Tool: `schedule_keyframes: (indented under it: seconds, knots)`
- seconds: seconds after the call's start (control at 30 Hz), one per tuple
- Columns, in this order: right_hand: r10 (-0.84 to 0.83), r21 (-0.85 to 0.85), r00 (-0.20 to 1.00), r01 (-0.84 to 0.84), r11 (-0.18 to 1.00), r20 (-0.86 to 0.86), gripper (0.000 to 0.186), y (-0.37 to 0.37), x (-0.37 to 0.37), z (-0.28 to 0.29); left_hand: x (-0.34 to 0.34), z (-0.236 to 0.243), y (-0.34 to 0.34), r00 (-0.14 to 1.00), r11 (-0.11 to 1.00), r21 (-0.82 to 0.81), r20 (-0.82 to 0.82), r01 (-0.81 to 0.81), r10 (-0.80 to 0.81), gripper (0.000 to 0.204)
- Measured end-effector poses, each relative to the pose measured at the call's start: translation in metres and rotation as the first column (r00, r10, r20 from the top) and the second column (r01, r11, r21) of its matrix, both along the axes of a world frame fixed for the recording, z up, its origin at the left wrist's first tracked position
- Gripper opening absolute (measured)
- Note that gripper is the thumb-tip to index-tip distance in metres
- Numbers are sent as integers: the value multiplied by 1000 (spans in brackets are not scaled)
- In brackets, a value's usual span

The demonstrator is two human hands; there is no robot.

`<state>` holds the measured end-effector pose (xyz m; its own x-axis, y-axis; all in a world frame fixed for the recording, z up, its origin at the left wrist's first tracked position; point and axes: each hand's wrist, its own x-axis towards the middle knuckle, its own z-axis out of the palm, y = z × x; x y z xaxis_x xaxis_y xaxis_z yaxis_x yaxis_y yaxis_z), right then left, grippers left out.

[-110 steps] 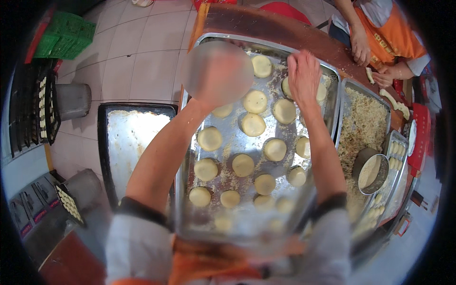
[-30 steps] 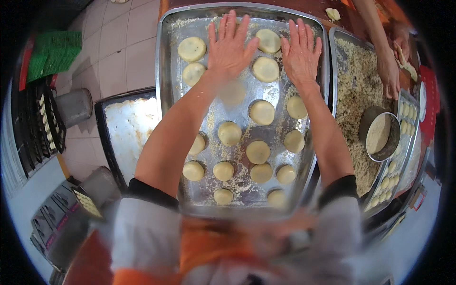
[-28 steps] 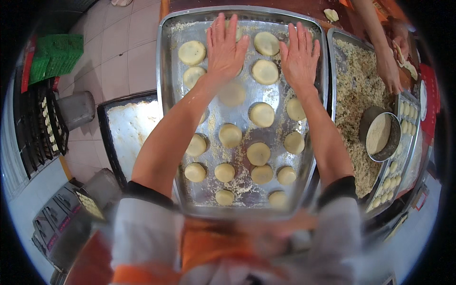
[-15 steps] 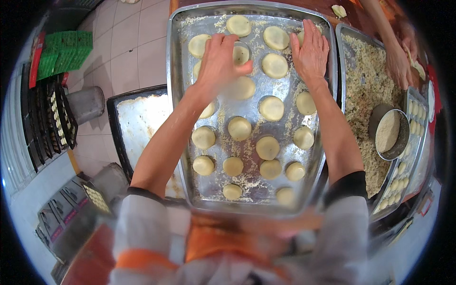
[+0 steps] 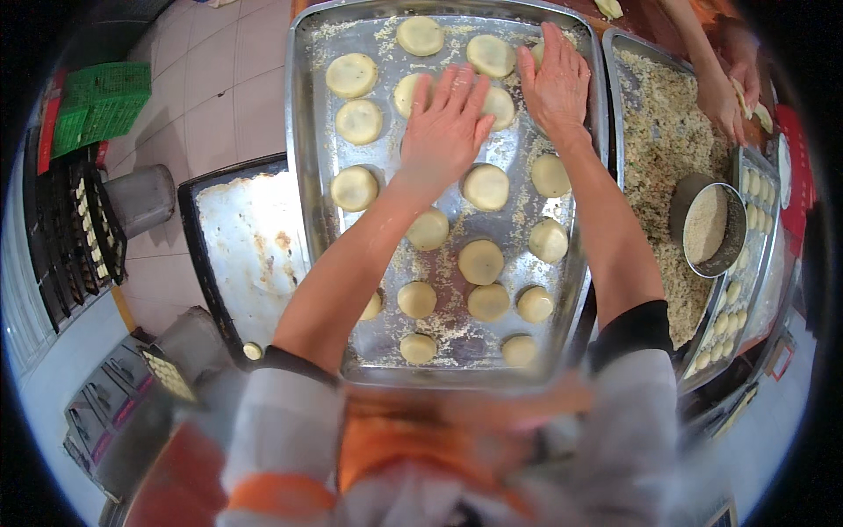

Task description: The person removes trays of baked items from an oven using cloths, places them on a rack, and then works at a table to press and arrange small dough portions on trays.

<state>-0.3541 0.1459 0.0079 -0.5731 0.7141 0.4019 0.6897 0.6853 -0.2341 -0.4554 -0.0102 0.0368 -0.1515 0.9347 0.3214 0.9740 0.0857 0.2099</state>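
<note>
Pale, flattened dough rounds (image 5: 352,75) lie in loose rows on a large metal tray (image 5: 395,373), with crumbs scattered among them. My left hand (image 5: 446,123) is open, palm down with fingers stretched, over the upper middle of the tray. Its fingertips reach between a dough round (image 5: 408,94) and another dough round (image 5: 500,107); what lies beneath the palm is hidden. Near the tray's far right corner, my right hand (image 5: 558,83) rests palm down with straight fingers. It covers most of a dough round (image 5: 537,54), whose edge shows beside the fingers.
To the right, a tray of crumbly filling (image 5: 667,132) bears a metal bowl (image 5: 680,211) of pale crumbs. Another person's hands (image 5: 722,105) hold a dough piece above it. Small dough pieces (image 5: 727,323) line a tray farther right. A dark-rimmed tray (image 5: 250,237) sits left; green crates (image 5: 101,101) stand beyond.
My left hand has shifted right across the tray, and its curled fingers have straightened. My right hand stays flat at the far right corner. The whole view has slid slightly.
</note>
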Motion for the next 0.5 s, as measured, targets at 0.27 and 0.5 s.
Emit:
schedule_keyframes:
  seconds: [0.27,0.5]
  knots:
    - [47,-338,981,-110,935,-189,57,-17,28,39,3,-10,-7,995,994,-89,68,-69,75,63]
    - [261,-244,922,-193,950,286,52,-36,59,51,4,2,-3,994,998,-60,112,16,-9,63]
